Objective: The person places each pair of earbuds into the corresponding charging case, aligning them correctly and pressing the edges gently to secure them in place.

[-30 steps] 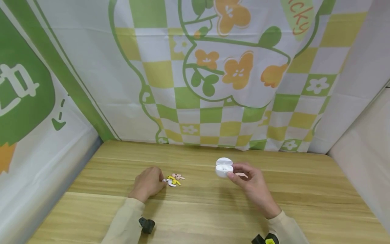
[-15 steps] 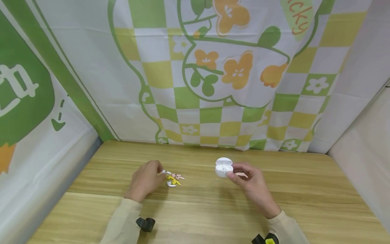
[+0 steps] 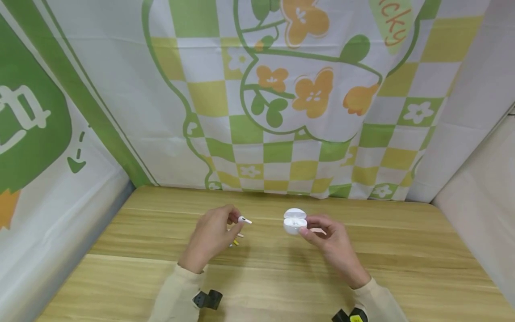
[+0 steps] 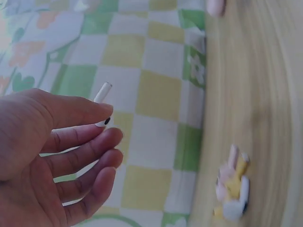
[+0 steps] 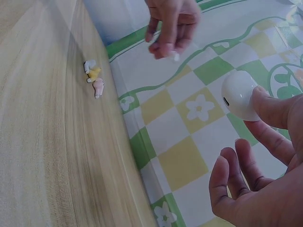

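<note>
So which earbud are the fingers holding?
The white earbud pinched by the left hand; the yellow, pink and other white earbuds lie together on the table.

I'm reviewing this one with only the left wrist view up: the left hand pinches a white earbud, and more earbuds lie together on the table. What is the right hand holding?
Observer: The head view shows the right hand gripping a small white case.
Operator: Is that open or closed? I can't see it at all from here.
Observer: Open; its lid stands raised above the body.
Operator: And does the right wrist view add anything about the outside?
Observer: Yes, there's a small dark slot in its smooth shell.
</note>
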A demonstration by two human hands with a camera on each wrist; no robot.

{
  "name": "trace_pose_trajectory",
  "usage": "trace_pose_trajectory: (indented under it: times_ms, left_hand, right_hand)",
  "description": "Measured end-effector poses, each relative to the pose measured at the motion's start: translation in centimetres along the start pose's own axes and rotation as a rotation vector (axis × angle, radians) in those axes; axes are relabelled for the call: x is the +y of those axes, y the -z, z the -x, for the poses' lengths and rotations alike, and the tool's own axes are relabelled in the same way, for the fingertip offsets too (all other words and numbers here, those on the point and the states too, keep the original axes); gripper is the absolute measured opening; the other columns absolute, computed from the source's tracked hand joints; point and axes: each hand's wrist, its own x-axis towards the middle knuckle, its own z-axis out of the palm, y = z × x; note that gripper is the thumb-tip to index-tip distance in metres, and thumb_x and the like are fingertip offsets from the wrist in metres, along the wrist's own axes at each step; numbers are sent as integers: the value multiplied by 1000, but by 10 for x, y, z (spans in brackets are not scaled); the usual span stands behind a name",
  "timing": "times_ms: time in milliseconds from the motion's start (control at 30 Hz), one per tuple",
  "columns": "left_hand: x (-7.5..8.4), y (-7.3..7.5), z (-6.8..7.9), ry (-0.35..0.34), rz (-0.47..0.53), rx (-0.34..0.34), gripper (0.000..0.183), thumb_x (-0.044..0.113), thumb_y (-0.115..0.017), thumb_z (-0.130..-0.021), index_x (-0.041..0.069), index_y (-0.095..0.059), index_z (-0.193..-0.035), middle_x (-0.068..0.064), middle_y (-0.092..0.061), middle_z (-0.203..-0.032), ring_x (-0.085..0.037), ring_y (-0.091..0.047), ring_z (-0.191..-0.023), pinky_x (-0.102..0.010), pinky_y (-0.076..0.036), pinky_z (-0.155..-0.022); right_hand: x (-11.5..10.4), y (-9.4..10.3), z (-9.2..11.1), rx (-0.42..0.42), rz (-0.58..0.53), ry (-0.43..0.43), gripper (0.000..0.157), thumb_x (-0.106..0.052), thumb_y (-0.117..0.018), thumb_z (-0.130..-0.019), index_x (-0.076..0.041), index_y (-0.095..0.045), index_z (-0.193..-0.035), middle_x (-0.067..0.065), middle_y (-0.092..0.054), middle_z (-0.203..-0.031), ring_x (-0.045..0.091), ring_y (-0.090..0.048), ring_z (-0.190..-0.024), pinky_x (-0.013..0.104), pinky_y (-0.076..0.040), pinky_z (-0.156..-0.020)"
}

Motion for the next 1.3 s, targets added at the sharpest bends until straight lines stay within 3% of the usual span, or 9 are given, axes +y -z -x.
trace_pose_trajectory:
  times_ms: [333, 633, 967, 1200, 1300]
  left_hand:
    - [22, -8, -5, -82, 131, 27, 9, 14, -78, -91, 10, -71, -94, 7, -68, -81, -9, -65, -76, -30, -54, -68]
    - [29, -10, -7, -144, 202, 51, 7, 11, -77, -91, 8, -72, -95, 5, -69, -82, -9, -65, -76, -28, -55, -68]
    - [33, -10, -4, -246, 348, 55, 10, 9, -76, -92, 6, -74, -101, 1, -71, -87, -11, -67, -79, -39, -59, -75]
    - [40, -12, -4, -276, 419, 91, 13, 7, -78, -90, 6, -74, -102, 1, -72, -88, -10, -67, -80, -30, -58, -72]
    - [41, -17, -5, -313, 421, 112, 13, 7, -78, -90, 6, -74, -102, 1, -71, -88, -10, -67, -80, -31, -58, -73]
  right_hand:
    - [0, 0, 0, 2, 3, -13, 23, 0, -74, -91, 10, -68, -111, 11, -62, -110, 16, -63, -99, 26, -56, -84]
    - [2, -1, -1, -4, 10, 23, 23, 3, -74, -90, 10, -69, -110, 9, -63, -107, 14, -63, -97, 25, -56, -84]
    - [2, 0, -1, -13, 32, -2, 22, -1, -74, -91, 7, -70, -111, 14, -65, -109, 17, -63, -98, 26, -56, -85]
    - [3, -2, -1, -25, 32, 26, 22, 2, -74, -90, 9, -70, -110, 16, -66, -106, 16, -65, -95, 26, -57, -82]
    - [3, -3, -1, -29, 35, 30, 22, 2, -74, -90, 9, -70, -110, 16, -66, -105, 15, -65, -95, 25, -57, -82]
